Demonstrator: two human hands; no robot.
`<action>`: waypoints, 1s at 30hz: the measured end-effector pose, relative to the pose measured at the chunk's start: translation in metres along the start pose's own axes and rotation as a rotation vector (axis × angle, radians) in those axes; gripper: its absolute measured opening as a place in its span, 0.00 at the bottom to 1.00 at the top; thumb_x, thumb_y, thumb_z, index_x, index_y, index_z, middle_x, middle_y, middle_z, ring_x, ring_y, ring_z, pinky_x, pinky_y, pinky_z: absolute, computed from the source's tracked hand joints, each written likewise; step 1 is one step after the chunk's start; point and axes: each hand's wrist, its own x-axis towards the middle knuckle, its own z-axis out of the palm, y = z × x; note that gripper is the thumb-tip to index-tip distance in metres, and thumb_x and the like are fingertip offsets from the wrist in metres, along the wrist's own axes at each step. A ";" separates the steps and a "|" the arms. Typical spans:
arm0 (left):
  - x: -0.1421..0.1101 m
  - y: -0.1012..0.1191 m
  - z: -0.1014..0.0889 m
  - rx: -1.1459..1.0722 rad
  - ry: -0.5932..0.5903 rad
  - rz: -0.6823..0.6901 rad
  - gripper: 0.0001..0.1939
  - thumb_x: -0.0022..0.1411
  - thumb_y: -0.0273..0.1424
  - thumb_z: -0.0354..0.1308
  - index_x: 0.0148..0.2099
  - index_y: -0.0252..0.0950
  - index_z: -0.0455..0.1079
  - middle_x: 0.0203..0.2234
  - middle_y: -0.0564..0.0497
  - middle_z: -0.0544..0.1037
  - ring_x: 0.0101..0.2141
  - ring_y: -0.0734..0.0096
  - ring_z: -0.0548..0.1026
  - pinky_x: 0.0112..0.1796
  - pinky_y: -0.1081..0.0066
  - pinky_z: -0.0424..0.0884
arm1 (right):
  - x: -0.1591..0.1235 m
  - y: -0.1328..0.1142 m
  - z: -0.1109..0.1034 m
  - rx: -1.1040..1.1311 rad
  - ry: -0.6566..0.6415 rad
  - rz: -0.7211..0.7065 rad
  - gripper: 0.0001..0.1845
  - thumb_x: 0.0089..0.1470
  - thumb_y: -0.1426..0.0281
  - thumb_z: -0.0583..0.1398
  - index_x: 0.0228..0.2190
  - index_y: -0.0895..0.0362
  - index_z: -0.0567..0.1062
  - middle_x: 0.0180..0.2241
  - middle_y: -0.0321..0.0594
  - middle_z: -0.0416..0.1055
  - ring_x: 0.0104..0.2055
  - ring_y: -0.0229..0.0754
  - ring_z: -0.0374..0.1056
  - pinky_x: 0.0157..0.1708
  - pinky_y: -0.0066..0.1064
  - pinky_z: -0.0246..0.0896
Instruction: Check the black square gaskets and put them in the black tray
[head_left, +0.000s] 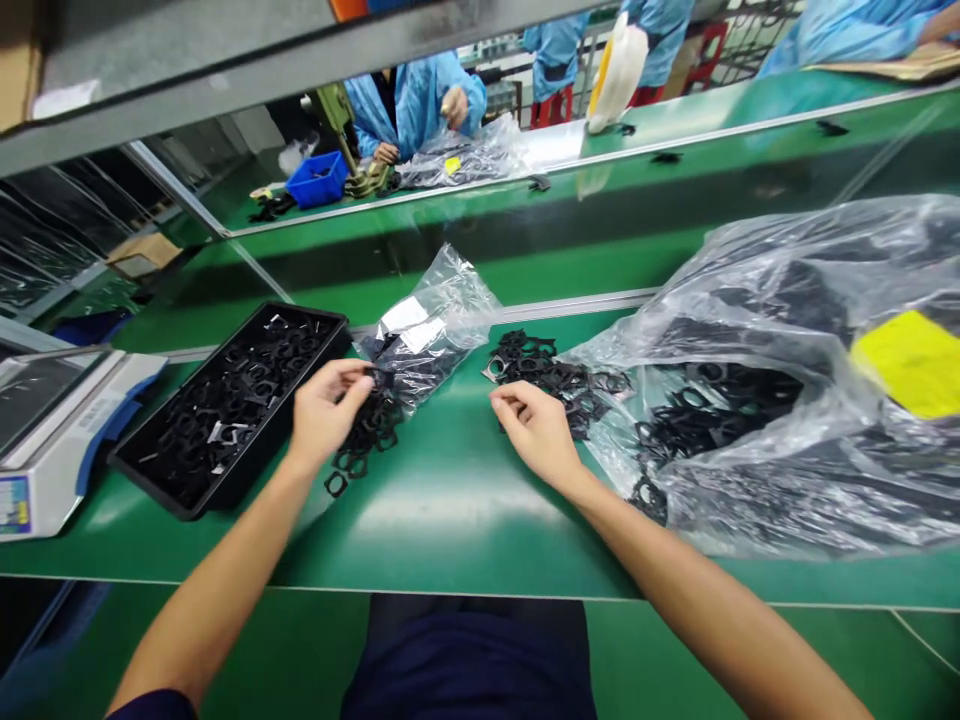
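View looking down onto a green worktop (pixel 450 525), with both forearms reaching forward; the left hand (pixel 326 412) lies beside the mouth of a small clear plastic bag (pixel 427 325) with a white label, its thumb and fingers pinching one of the black moulded frames (pixel 382 378) (rubber or plastic; the view does not settle which); a loose heap of these frames (pixel 369 432) lies on the worktop just below the bag, touching that hand; the right hand (pixel 536 432) rests at the near edge of a second heap of frames (pixel 540 368), its thumb and forefinger pressed together, though whether they grip a frame cannot be told; a black tray (pixel 304 318) to the left of the left hand is filled with more frames, some with shiny metal pieces among them (pixel 223 432); beyond it stands a digital scale (pixel 52 430); to the right, a large clear plastic bag (pixel 780 300) with a yellow label (pixel 911 362) holds further frames (pixel 712 410); a metal rail (pixel 577 305) edges the worktop's far side; across a green belt, a co-worker in a blue smock (pixel 412 105) works beside a blue crate (pixel 316 178) and a clear bag (pixel 461 155); dark trousers (pixel 469 660) show at the bottom edge.
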 end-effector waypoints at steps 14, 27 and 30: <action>0.084 -0.074 -0.147 0.852 0.047 -0.351 0.10 0.54 0.29 0.56 0.37 0.32 0.76 0.34 0.40 0.79 0.45 0.48 0.77 0.51 0.53 0.71 | 0.035 0.046 -0.021 -0.728 -0.062 -0.169 0.17 0.61 0.74 0.54 0.46 0.62 0.79 0.48 0.56 0.76 0.57 0.60 0.65 0.57 0.51 0.63; 0.010 -0.022 -0.003 0.696 -0.712 0.498 0.09 0.68 0.29 0.55 0.47 0.37 0.76 0.42 0.45 0.78 0.43 0.63 0.74 0.45 0.64 0.69 | 0.037 0.050 -0.025 -0.652 -0.017 -0.346 0.12 0.60 0.71 0.55 0.32 0.56 0.79 0.32 0.49 0.76 0.40 0.55 0.68 0.41 0.45 0.65; 0.012 -0.022 -0.006 0.703 -0.669 0.492 0.08 0.68 0.28 0.55 0.43 0.37 0.76 0.40 0.46 0.78 0.41 0.64 0.73 0.43 0.65 0.68 | 0.036 0.046 -0.025 -0.641 0.048 -0.360 0.11 0.61 0.70 0.55 0.34 0.55 0.78 0.34 0.49 0.76 0.40 0.54 0.68 0.41 0.44 0.64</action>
